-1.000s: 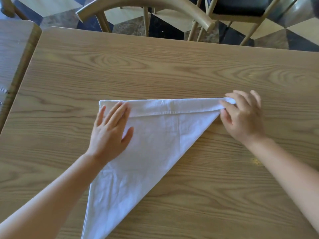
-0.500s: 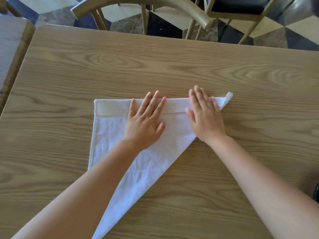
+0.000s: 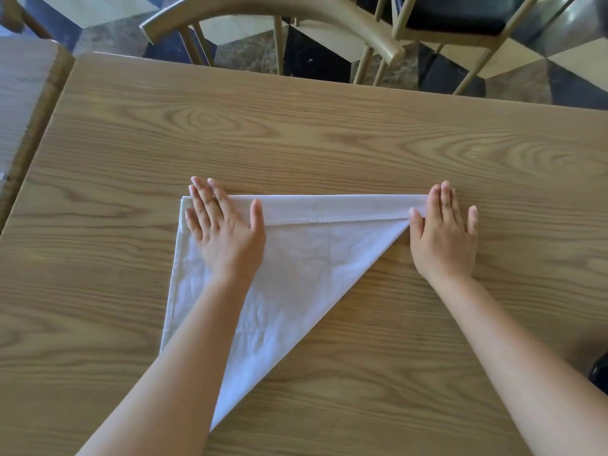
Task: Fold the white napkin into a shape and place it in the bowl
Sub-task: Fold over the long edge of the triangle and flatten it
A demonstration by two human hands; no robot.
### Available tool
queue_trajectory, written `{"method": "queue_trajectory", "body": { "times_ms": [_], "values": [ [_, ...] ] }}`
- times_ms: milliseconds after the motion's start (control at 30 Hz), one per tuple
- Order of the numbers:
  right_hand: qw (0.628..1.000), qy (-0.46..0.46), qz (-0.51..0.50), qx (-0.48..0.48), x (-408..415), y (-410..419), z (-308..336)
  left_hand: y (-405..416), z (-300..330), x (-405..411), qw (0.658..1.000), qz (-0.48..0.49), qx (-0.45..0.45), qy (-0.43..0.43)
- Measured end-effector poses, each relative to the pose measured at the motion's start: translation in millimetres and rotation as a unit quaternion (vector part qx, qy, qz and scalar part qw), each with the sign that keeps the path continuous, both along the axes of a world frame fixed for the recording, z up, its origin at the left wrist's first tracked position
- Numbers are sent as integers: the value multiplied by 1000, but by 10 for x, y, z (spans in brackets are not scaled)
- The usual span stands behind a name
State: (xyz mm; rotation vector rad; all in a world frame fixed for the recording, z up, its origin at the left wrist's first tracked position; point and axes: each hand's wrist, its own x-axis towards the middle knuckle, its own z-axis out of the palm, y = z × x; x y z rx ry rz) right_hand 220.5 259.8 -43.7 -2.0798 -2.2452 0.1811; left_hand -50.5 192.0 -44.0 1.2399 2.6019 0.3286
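The white napkin (image 3: 306,268) lies flat on the wooden table (image 3: 296,143) as a triangle, with a narrow band folded over along its far edge and its point toward me. My left hand (image 3: 223,232) presses flat, fingers spread, on the napkin's far left corner. My right hand (image 3: 442,238) lies flat on the far right tip, partly on the bare table. Neither hand grips the cloth. No bowl is clearly in view.
A wooden chair (image 3: 279,24) stands behind the table's far edge, with a second chair (image 3: 460,21) at the back right. Another table (image 3: 23,103) adjoins at the left. A dark object (image 3: 599,373) peeks in at the right edge.
Both hands have slid apart along the folded band, from its middle half a second ago out to the left corner and the right tip. The napkin stays in place.
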Motion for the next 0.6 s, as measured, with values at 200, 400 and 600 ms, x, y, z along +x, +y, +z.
{"method": "queue_trajectory", "body": {
  "times_ms": [200,400,600],
  "values": [
    [994,40,8,97,115,192,2,96,-23,-29,1000,9,4,13],
    [980,194,-21,36,185,259,181,70,-9,-106,997,-70,-2,41],
    [934,341,-51,-92,439,-215,240,118,-7,-241,984,-165,-8,65]
  ]
}}
